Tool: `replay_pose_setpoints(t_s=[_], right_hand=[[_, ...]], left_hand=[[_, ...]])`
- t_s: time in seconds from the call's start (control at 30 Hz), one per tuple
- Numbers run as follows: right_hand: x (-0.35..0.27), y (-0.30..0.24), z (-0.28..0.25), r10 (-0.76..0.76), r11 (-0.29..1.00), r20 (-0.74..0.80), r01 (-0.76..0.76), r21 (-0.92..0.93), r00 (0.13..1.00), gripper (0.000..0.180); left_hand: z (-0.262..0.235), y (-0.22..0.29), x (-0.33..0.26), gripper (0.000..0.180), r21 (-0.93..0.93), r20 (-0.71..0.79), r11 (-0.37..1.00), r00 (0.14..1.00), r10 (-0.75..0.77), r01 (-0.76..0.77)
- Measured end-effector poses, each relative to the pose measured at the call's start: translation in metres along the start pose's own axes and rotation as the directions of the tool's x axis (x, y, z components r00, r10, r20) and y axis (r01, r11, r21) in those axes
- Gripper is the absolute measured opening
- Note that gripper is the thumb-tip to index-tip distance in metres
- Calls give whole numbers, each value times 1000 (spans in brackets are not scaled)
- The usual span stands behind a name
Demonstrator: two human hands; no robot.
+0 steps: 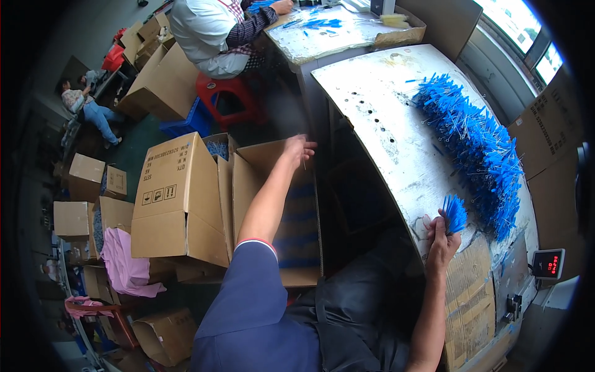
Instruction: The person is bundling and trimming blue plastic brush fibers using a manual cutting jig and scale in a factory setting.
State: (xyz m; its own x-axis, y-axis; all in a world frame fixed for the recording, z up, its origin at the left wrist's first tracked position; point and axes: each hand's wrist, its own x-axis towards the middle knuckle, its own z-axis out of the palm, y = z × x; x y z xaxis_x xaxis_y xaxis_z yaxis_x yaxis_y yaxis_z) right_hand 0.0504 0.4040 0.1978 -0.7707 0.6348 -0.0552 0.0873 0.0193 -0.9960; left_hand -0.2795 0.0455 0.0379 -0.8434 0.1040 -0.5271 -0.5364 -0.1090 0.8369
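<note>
My right hand [440,247] is closed round a small bundle of thin blue sticks [455,214], held upright over the white table [387,167]. Something clear, like thin plastic, shows beside its fingers. Over the far end of an open cardboard carton [302,273], my left arm reaches out, and the left hand [299,149] has its fingers stretched out. Blue rows lie inside that carton, partly covered by my arm. A long heap of the same blue sticks [474,155], with fine wire-like ends, runs along the right side of the table.
A tall closed carton [167,198] stands left of the open one. A flattened cardboard sheet [470,304] covers the table's near end, beside a small display with red digits [548,265]. Ahead, another person [214,31] sits on a red stool [226,102] at a second table.
</note>
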Motion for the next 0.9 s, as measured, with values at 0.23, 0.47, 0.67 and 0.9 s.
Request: replay_pose_setpoints(t_s=[0.23, 0.47, 0.67, 0.9], right_hand=[[2, 2, -12, -10, 1000, -44, 9, -26, 999, 25], [3, 1, -5, -36, 999, -3, 36, -9, 999, 21], [4, 7, -8, -74, 997, 0, 74, -22, 997, 19], [5, 6, -3, -88, 996, 24, 88, -25, 996, 17]], left_hand=[[-43, -13, -14, 13, -78, -258, 996, 966, 10, -31], [-133, 54, -5, 21, -181, -601, 969, 799, 25, -166], [37, 43, -6, 36, -27, -125, 975, 968, 216, -221], [7, -8, -1, 35, -95, -238, 982, 962, 134, -161]])
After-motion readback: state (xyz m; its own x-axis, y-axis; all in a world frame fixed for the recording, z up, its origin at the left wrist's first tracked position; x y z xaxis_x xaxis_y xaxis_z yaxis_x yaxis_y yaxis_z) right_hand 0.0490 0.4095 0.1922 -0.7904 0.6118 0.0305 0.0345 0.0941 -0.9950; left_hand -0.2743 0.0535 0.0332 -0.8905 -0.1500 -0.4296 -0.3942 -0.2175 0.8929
